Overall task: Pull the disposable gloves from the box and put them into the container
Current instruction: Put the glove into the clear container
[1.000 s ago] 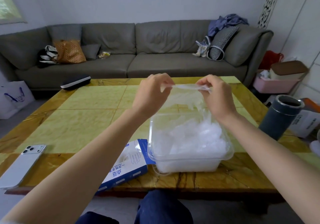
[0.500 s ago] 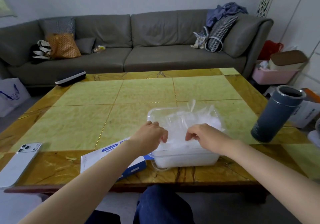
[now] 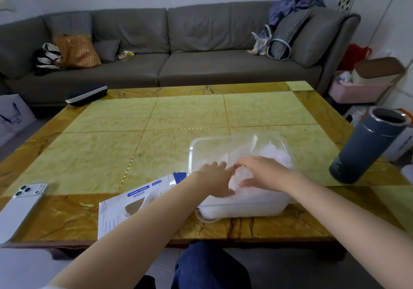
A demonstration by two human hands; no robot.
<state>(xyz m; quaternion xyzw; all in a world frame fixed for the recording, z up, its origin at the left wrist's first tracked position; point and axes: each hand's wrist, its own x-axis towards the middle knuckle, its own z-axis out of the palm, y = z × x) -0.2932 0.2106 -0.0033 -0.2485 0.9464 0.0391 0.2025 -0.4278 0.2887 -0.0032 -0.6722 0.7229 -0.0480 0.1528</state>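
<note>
Yellow table (image 3: 111, 154), left hand (image 3: 215, 180) and right hand (image 3: 263, 173) pressing gloves (image 3: 274, 152) inside container (image 3: 241, 208)

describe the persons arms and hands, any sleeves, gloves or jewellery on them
Both arms are bare from the wrist to well past the elbow, with no sleeve over the forearms. The left hand and the right hand wear no gloves. No watch, ring or bracelet shows, though both hands are slightly blurred.

Clear plastic container (image 3: 241, 208), filmy plastic gloves (image 3: 274, 152), glossy marbled table (image 3: 156, 118), matt flask (image 3: 366, 152).
</note>
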